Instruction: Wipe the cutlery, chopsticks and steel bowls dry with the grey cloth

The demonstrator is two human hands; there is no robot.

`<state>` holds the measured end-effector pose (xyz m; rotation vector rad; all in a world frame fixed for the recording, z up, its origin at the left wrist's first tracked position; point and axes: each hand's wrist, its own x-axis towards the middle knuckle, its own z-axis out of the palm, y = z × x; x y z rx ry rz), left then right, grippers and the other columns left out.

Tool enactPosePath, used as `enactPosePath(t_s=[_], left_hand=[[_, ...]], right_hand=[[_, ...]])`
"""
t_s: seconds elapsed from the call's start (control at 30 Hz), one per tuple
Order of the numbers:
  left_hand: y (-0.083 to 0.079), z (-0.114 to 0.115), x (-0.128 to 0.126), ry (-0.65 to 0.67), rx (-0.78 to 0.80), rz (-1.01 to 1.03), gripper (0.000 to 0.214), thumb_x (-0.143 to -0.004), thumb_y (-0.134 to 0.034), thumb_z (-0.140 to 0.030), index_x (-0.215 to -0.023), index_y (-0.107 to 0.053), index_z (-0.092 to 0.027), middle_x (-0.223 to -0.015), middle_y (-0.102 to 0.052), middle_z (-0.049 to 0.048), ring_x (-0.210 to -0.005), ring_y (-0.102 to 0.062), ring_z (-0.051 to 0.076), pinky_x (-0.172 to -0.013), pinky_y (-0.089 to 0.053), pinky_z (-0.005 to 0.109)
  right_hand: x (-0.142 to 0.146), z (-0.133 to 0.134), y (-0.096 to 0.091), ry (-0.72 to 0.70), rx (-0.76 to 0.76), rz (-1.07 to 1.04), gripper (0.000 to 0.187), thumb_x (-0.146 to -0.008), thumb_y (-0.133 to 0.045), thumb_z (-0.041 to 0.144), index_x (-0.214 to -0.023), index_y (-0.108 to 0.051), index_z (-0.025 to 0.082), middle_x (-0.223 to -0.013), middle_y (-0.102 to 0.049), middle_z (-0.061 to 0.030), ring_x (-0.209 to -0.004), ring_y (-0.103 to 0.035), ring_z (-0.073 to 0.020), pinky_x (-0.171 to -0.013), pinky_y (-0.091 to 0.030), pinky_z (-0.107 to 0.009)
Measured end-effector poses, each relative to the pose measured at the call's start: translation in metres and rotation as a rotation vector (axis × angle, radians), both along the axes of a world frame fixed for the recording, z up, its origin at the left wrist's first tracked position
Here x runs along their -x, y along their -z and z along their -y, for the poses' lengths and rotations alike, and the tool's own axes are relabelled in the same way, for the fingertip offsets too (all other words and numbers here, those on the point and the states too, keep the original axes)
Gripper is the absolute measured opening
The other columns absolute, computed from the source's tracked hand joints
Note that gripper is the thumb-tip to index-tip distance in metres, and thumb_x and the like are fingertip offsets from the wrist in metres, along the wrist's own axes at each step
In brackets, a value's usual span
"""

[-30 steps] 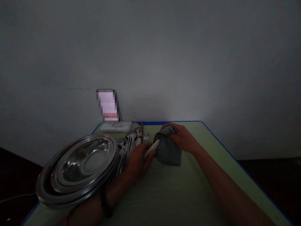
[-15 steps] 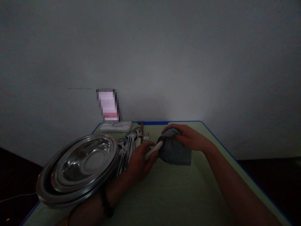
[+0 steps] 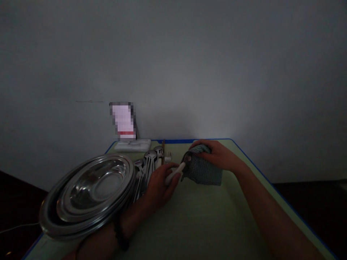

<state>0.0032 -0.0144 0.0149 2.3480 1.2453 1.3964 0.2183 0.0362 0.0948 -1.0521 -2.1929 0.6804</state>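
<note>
My left hand [image 3: 159, 184] is closed round the light handle of a piece of cutlery [image 3: 175, 174], tilted up to the right. Its metal end [image 3: 187, 157] meets a grey checked cloth [image 3: 204, 169], so whether it is a spoon or a fork is hidden. Pinched between the thumb and fingers of my right hand [image 3: 217, 153], the cloth is folded over at the top and hangs down towards the table. Just behind my left hand lie a fork [image 3: 168, 157] and several spoons and forks [image 3: 150, 159] in a row.
Stacked steel basins [image 3: 94, 187] take up the left of the green, blue-edged table [image 3: 206, 220]. A phone [image 3: 124, 121] with a blurred screen leans on a white stand [image 3: 132, 145] at the back. Chopsticks [image 3: 163, 148] lie near the spoons. Behind the table rises a grey wall [image 3: 189, 72].
My right hand and the cloth have shifted slightly right, baring more of the utensil's metal end. My left hand keeps its grip on the handle.
</note>
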Motion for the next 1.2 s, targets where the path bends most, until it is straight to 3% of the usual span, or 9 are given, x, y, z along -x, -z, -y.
enactPosePath(t_s=[0.7, 1.03, 1.2], left_hand=[[0.003, -0.001, -0.001, -0.004, 0.060, 0.004, 0.021, -0.083, -0.050, -0.025, -0.103, -0.053, -0.017, -0.093, -0.068, 0.0092, -0.080, -0.066, 0.017, -0.065, -0.055, 0.028], [0.005, -0.002, -0.001, -0.023, -0.057, -0.058, 0.020, -0.082, -0.052, -0.024, -0.101, -0.054, -0.018, -0.090, -0.068, 0.0069, -0.078, -0.065, 0.016, -0.069, -0.055, 0.030], [0.004, -0.002, -0.002, -0.018, -0.014, -0.043, 0.020, -0.082, -0.052, -0.025, -0.101, -0.053, -0.019, -0.090, -0.068, 0.0061, -0.078, -0.065, 0.016, -0.070, -0.055, 0.029]], right_hand=[[0.004, -0.002, 0.006, -0.009, -0.022, 0.024, 0.022, -0.077, -0.049, 0.014, -0.095, -0.060, 0.020, -0.089, -0.065, -0.0011, -0.083, -0.058, -0.0147, -0.075, -0.042, -0.028], [0.011, -0.001, 0.008, 0.007, 0.031, 0.026, 0.016, -0.077, -0.060, 0.030, -0.090, -0.061, 0.021, -0.085, -0.065, -0.0009, -0.080, -0.058, -0.0152, -0.073, -0.042, -0.028], [0.010, 0.003, 0.005, -0.064, 0.099, 0.055, 0.027, -0.080, -0.056, 0.039, -0.099, -0.057, 0.021, -0.095, -0.063, -0.0023, -0.087, -0.057, -0.0158, -0.078, -0.043, -0.030]])
